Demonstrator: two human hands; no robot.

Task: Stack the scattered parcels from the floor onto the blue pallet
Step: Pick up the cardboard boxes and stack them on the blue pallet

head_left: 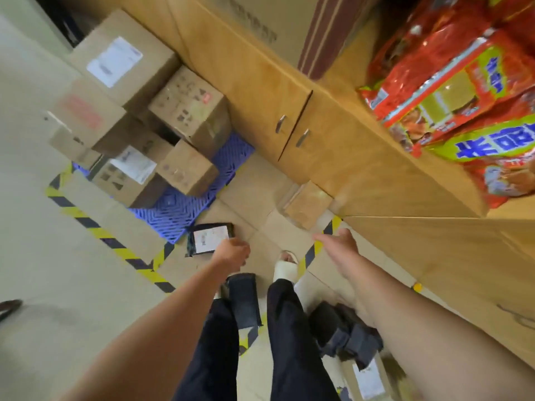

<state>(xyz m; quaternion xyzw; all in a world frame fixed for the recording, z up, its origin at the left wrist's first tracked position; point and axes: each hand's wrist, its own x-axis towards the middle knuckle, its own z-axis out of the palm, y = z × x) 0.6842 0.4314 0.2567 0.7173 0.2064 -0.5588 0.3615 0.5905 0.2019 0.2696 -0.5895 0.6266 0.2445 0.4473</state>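
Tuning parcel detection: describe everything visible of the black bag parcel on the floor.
The black parcel is a flat, glossy plastic mailer, white printed label facing up. It lies on the floor tiles beside the near corner of the blue pallet. The left hand overlaps its edge; contact unclear.

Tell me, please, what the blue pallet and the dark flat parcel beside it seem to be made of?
Blue pallet: probably moulded plastic, going by its uniform colour and ribbed grid.
Dark flat parcel: likely a plastic mailer bag, as it looks thin, wrinkled and slightly shiny.
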